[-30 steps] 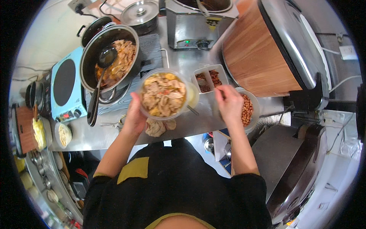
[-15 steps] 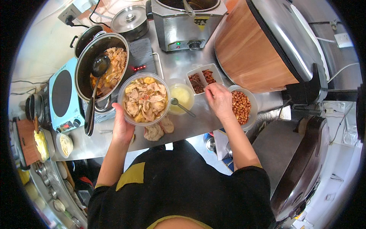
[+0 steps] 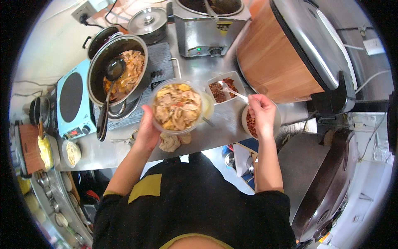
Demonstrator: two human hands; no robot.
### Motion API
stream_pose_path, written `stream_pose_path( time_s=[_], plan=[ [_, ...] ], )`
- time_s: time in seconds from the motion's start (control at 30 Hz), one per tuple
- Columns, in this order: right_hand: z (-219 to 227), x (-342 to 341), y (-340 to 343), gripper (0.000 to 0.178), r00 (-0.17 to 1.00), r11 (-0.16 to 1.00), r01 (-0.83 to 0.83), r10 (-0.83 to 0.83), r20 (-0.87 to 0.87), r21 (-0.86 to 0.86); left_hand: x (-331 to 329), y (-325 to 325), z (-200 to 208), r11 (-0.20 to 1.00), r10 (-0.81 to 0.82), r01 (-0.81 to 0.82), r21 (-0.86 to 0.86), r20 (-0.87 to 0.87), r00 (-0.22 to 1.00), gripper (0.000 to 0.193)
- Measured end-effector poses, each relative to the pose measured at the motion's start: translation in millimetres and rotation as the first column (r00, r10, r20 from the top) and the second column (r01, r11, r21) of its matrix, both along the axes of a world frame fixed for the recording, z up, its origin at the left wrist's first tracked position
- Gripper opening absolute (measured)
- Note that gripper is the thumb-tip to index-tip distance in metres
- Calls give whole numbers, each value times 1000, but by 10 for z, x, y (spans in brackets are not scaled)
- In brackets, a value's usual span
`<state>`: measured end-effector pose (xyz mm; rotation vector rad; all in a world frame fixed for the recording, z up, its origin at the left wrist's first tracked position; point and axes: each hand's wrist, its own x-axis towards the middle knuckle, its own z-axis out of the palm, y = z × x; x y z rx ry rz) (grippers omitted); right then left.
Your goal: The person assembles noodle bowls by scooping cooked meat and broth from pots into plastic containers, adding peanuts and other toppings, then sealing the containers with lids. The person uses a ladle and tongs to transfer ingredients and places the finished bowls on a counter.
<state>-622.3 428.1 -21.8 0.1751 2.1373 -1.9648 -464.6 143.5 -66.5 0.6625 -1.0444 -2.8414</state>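
Note:
My left hand [image 3: 146,135] supports a clear plastic bowl [image 3: 177,132], its thumb on the near left side. Sliced meat [image 3: 176,106] in broth fills that bowl. My right hand [image 3: 263,113] is closed on the handle of a white plastic spoon [image 3: 236,93]. The spoon's head is over a divided white container [image 3: 227,102], which holds dark crumbly seasoning and dried red chilli pieces. Under my right hand stands a round tub [image 3: 274,126] of peanuts [image 3: 250,124], partly covered by that hand. A tub of pale yellow contents [image 3: 208,103] is half hidden behind the meat bowl.
A deep pot [image 3: 146,79] of meat with a black ladle [image 3: 107,106] stands at the left, beside a blue induction cooker [image 3: 86,99]. Behind are a lidded pot [image 3: 147,20] and a steel warmer [image 3: 203,35]. A wood-patterned bin [image 3: 273,58] blocks the right. A cloth [image 3: 170,142] lies near the front edge.
My right hand has moved right and nearer, from the divided container to above the peanuts, with the white spoon now plainly visible in it. The meat bowl has shifted right, covering more of the yellow tub.

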Motion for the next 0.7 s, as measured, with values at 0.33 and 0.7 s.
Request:
stream_pose_path(
  time_s=[0.33, 0.7],
  plan=[
    [308, 469, -273, 9, 930, 973, -198, 225, -292, 120, -250, 247, -52, 999, -43, 44, -15, 62, 997, 73],
    [259, 224, -93, 7, 1000, 995, -14, 14, -8, -98, -144, 214, -27, 1000, 11, -11, 6, 45, 999, 68]
  ],
)
